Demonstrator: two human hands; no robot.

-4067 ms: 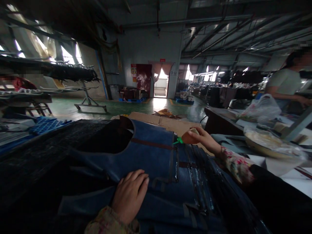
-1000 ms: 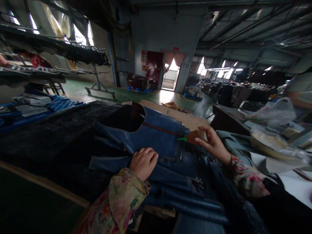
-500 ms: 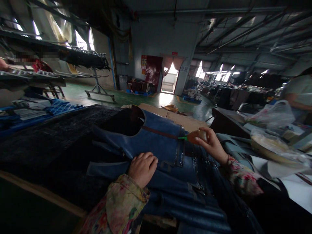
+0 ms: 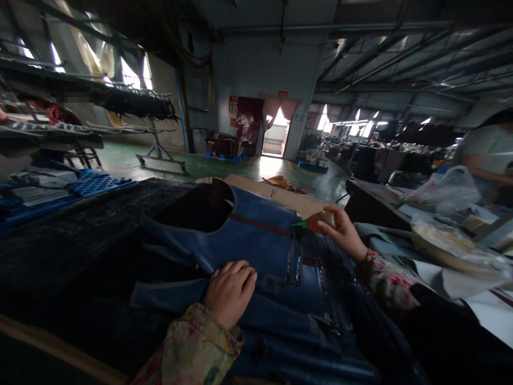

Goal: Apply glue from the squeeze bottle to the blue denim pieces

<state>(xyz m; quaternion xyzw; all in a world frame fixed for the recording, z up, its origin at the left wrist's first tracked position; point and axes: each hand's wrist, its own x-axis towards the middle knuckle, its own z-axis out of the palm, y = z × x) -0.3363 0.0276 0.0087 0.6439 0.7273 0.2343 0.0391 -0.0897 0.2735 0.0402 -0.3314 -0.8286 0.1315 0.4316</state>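
A person's left hand (image 4: pixel 230 294) rests palm down on a dark blue sleeveless garment (image 4: pixel 256 235) lying over black fabric (image 4: pixel 80 240). The right hand (image 4: pixel 340 235) pinches a small orange squeeze bottle (image 4: pixel 318 222), its green tip at the garment's edge. Flattened cardboard (image 4: pixel 296 200) lies just beyond; to the right, a plastic bag (image 4: pixel 441 187) sits on a desk (image 4: pixel 377 200), and a co-worker (image 4: pixel 487 152) stands farther off.
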